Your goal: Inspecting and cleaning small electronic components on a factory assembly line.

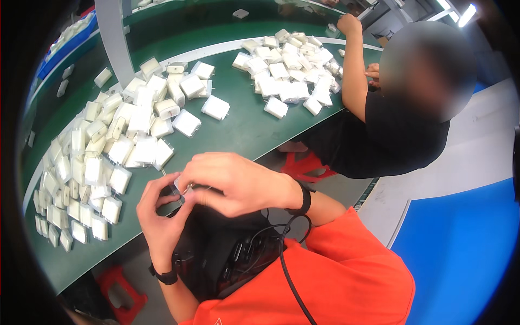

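My left hand point(163, 212) and my right hand point(230, 183) meet just off the near edge of the green table, fingers closed in a pinch. A small pale piece with a greyish part point(187, 190) shows between the fingertips of both. Most of it is hidden by the fingers, so its kind cannot be made out. Left of and beyond my hands spreads a large heap of white charger plugs point(142, 115), many in clear film and some with metal prongs showing. One charger plug point(187, 123) lies at the heap's right edge.
A second heap of charger plugs point(290, 70) lies farther right before a co-worker in black point(346, 141). A white post point(114, 43) rises behind the near heap. Red stools point(123, 295) stand under the table. A black cable point(283, 260) runs across my orange sleeve.
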Tool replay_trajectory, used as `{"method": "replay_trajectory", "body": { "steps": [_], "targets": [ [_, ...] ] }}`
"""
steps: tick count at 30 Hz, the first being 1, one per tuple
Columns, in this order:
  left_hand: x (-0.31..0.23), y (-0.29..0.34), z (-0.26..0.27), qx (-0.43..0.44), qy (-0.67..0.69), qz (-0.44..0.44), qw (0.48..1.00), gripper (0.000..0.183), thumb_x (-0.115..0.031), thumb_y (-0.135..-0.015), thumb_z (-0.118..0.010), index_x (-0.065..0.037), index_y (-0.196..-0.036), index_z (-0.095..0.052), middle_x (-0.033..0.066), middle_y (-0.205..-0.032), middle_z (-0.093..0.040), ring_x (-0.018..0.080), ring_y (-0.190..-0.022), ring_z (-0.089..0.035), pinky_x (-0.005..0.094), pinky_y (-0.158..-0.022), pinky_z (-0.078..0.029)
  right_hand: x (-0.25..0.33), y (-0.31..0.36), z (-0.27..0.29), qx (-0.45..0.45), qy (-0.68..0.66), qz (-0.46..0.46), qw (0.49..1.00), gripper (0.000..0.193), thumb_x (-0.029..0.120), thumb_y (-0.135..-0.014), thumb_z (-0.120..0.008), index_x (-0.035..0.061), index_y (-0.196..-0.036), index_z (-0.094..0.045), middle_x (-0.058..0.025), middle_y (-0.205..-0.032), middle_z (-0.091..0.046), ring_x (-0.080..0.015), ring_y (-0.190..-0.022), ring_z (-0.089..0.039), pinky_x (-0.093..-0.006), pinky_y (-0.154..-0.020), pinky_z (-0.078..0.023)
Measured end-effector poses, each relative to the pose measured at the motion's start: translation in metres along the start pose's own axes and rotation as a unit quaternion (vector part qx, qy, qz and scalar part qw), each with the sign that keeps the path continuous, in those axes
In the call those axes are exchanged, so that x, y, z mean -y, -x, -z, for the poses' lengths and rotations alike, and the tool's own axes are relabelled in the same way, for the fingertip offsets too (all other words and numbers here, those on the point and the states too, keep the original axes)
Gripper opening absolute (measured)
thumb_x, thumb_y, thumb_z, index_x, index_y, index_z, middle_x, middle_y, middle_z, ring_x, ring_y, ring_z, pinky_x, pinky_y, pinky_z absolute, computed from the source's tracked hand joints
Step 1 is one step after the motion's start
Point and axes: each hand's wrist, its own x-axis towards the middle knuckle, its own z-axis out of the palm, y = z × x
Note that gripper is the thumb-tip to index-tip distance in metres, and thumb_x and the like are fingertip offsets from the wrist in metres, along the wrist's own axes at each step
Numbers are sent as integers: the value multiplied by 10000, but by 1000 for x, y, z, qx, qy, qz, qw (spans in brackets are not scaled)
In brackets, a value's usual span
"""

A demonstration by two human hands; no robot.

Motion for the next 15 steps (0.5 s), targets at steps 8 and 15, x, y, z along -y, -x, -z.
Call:
{"method": "replay_trajectory", "body": {
  "steps": [8, 15],
  "targets": [
    [2, 1, 1, 4, -13, 4, 1000, 504, 82, -781, -844, 16, -1270, -741, 102, -1163, -714, 181, -980, -741, 300, -835, -666, -9, 1, -10, 40, 85, 44, 995, 102, 100, -926, -771, 65, -990, -699, -77, -929, -710, -307, -904, -683, -433, -837, -510],
    [4, 2, 0, 0, -15, 5, 1000, 507, 75, -782, -859, 11, -1270, -740, 97, -1147, -709, 181, -983, -750, 304, -839, -668, -5, -2, -7, -17, 93, 41, 995, 100, 92, -915, -769, 62, -981, -700, -80, -922, -727, -314, -893, -692, -426, -840, -527]
  ]
}}
